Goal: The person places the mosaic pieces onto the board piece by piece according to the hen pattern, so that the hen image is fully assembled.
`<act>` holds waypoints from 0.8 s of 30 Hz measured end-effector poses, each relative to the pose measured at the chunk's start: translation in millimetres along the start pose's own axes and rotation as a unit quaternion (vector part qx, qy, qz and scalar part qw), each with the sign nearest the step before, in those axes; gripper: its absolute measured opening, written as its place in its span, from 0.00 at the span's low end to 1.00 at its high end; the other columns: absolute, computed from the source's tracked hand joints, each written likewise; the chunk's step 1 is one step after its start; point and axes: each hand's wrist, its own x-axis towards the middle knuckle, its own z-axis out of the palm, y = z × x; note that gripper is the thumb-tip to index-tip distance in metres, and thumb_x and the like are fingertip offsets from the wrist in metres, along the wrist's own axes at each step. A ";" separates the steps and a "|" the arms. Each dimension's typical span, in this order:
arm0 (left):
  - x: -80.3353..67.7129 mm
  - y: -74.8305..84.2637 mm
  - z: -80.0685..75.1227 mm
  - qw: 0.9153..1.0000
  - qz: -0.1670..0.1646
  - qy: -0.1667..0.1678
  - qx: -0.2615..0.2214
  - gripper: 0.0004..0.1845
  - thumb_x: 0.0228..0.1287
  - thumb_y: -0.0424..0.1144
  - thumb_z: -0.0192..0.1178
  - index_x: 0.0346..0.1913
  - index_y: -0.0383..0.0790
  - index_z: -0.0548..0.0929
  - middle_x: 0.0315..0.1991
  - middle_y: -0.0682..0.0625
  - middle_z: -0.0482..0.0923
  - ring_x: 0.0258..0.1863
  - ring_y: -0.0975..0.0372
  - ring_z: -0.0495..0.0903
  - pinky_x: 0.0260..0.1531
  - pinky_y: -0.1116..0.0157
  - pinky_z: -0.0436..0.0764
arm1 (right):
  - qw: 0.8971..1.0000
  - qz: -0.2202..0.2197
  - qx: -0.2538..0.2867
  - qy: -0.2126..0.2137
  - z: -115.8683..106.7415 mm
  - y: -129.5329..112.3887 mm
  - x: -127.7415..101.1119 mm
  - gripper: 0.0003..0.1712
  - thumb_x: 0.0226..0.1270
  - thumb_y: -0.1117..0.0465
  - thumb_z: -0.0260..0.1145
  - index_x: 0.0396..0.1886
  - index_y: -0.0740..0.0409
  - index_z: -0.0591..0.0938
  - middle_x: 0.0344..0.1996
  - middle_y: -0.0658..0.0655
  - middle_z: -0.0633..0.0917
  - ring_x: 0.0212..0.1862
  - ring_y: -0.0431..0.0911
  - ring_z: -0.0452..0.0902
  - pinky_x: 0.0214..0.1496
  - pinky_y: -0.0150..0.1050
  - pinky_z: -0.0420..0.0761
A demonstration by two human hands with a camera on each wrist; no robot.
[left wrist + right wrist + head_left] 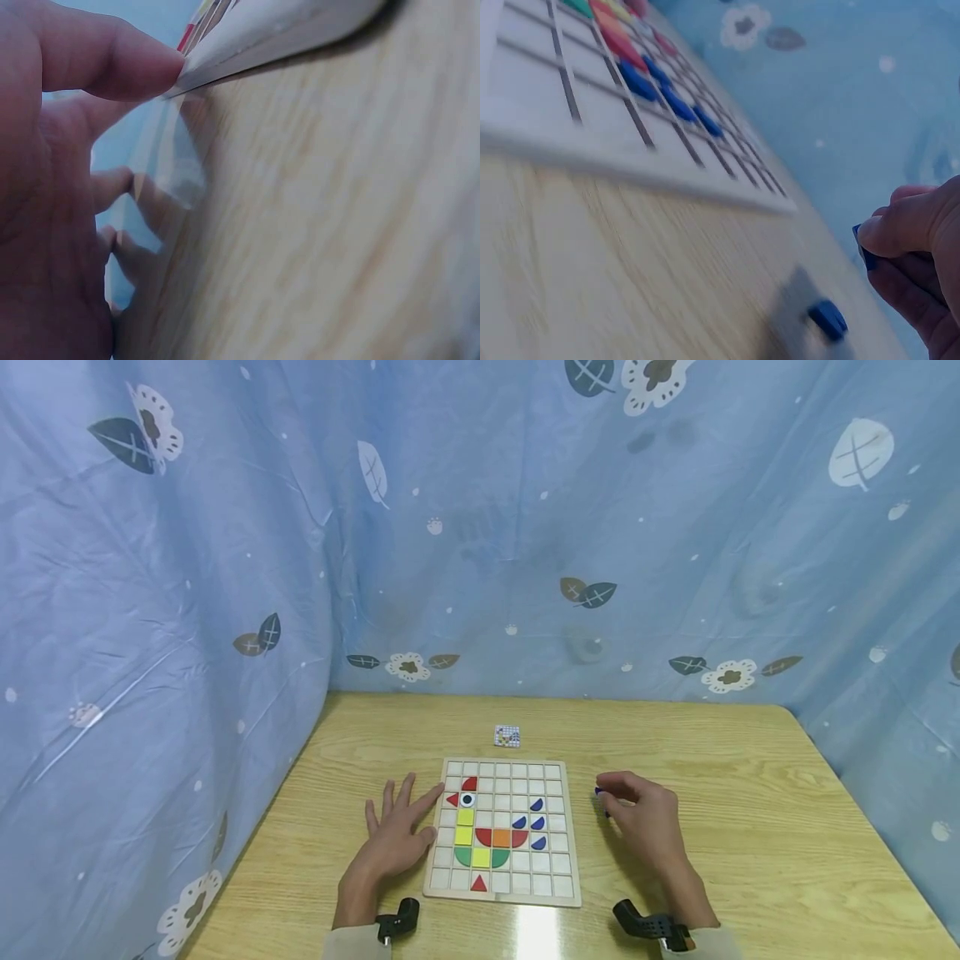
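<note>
A square wooden grid board lies on the table with coloured tiles forming a bird-like figure. My left hand rests at the board's left side, fingers spread, index fingertip and thumb right at its edge. To the right of the board, my right hand pinches a small blue tile between thumb and fingers. Below that hand, a second blue tile lies on the table. Several blue half-round tiles sit in the grid's right part, beside a red quarter-round tile.
Behind the board lies a small printed card with a gridded picture. The wooden table meets a blue patterned curtain at its back and sides. Black wrist cameras are strapped to both wrists.
</note>
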 end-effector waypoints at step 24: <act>-0.7 1.6 0.0 1.000 -0.004 0.006 0.001 0.37 0.71 0.36 0.62 0.83 0.55 0.74 0.90 0.36 0.47 0.89 0.32 0.32 0.78 0.25 0.24 | 0.996 0.008 0.014 -0.085 55.7 -32.3 -2.2 0.15 0.65 0.73 0.78 0.49 0.58 0.93 0.44 0.53 0.95 0.47 0.46 0.93 0.53 0.46 0.92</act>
